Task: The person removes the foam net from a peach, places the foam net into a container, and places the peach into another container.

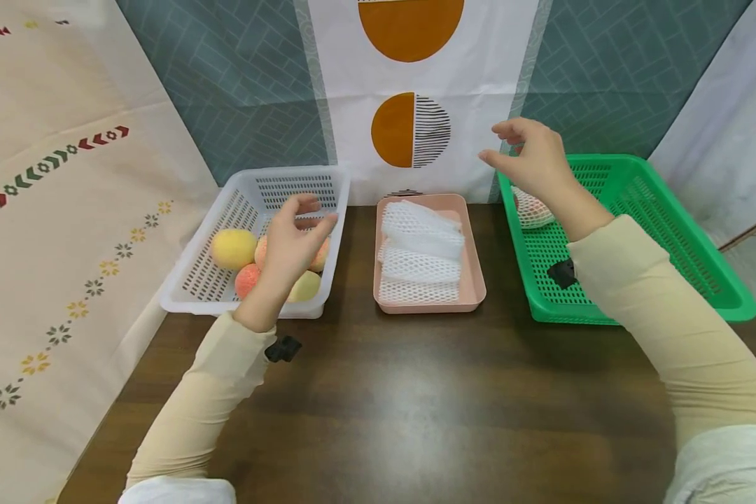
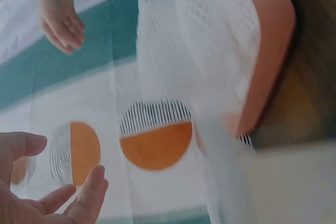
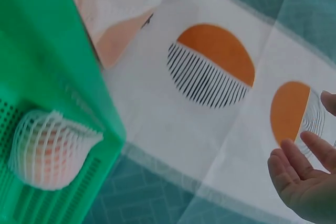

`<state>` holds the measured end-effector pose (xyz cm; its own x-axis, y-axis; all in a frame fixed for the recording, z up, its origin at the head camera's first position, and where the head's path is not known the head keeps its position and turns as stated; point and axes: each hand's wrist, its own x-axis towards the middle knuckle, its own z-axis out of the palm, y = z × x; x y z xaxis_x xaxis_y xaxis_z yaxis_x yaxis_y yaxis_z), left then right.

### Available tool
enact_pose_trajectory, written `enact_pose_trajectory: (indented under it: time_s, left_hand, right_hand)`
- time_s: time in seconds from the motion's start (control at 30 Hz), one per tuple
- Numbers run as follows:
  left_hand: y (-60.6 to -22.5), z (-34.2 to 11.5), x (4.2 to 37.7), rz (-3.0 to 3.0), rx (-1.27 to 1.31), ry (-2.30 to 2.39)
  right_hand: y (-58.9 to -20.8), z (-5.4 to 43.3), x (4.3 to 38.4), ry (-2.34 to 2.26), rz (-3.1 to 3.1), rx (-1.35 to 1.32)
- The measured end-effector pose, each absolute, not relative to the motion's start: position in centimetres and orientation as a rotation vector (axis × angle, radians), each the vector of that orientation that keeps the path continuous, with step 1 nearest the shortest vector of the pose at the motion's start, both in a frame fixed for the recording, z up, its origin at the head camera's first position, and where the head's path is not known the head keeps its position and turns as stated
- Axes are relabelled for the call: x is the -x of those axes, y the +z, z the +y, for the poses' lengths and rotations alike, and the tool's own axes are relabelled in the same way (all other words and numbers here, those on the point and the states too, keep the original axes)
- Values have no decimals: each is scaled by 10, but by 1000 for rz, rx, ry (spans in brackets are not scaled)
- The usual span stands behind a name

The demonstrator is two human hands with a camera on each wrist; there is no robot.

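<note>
My left hand (image 1: 292, 241) hovers over the white basket (image 1: 206, 306), fingers loosely bent and nothing held. Inside that basket lie several fruits: a yellow one (image 1: 233, 249), a red one (image 1: 248, 280), a pale yellow one (image 1: 306, 287) and orange-pink ones partly covered by the hand. Over the back left corner of the green basket (image 1: 573, 313) my right hand (image 1: 532, 157) is raised, thumb and fingers apart around bare air. Below it, a reddish fruit in a white foam net (image 3: 50, 150) rests in the green basket, partly hidden by my wrist in the head view.
Between the baskets stands a pink tray (image 1: 474, 280) with several white foam nets (image 1: 422, 255) stacked in it. All three containers sit on a dark wooden table (image 1: 409, 392). A patterned cloth (image 1: 479, 70) hangs behind them, and another cloth (image 1: 69, 245) covers the left side.
</note>
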<state>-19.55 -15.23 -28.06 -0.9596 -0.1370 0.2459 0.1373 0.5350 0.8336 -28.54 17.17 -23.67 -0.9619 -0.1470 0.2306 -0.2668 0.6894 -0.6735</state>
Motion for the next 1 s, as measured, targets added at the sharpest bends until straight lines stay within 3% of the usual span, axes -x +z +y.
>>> enact_pose_trajectory:
  time_s: [1.0]
  left_hand:
    - [-326, -29, 187, -2508, 390, -1873]
  right_hand:
    - [-279, 248, 330, 972, -2844, -293]
